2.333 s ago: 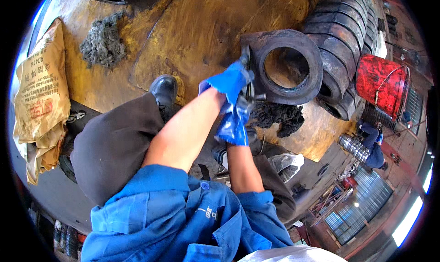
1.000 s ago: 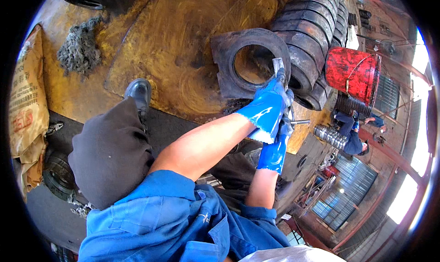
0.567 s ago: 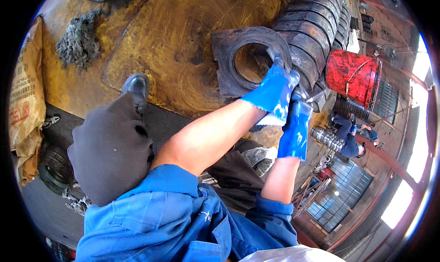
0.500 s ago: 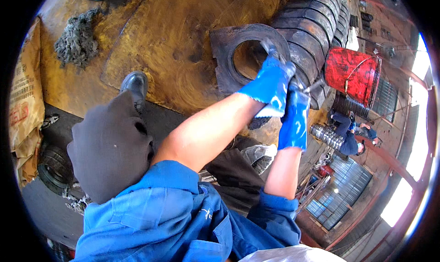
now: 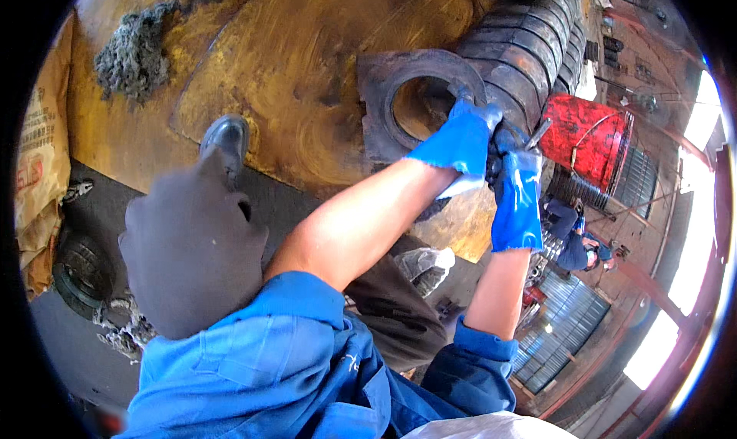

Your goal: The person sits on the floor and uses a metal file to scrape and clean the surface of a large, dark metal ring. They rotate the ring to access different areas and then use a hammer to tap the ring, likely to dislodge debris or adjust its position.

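Observation:
A dark metal casting [image 5: 376, 94] with a round hole and one squared side lies on a rust-yellow surface, at the near end of a row of similar dark rings [image 5: 518, 44]. My left hand [image 5: 470, 128], in a blue glove with dark fingers, is closed over the right rim of this casting, fingertips at the hole's edge. Just right of it, my gloved right hand [image 5: 513, 159] is closed around a short tool, whose grey rod-like handle [image 5: 540, 133] sticks out toward the bucket. The tool's working end is hidden by my hands.
A red bucket [image 5: 585, 140] stands right of my right hand. Grey fibrous waste [image 5: 137, 51] lies at upper left, by a brown paper sack [image 5: 38, 163]. My boot [image 5: 225, 141] is on the plate's near edge. Another person [image 5: 574, 249] works in the background at right.
My right hand has moved a little right and down with the tool. My left fingers have come lower on the casting's rim. The view has shifted slightly.

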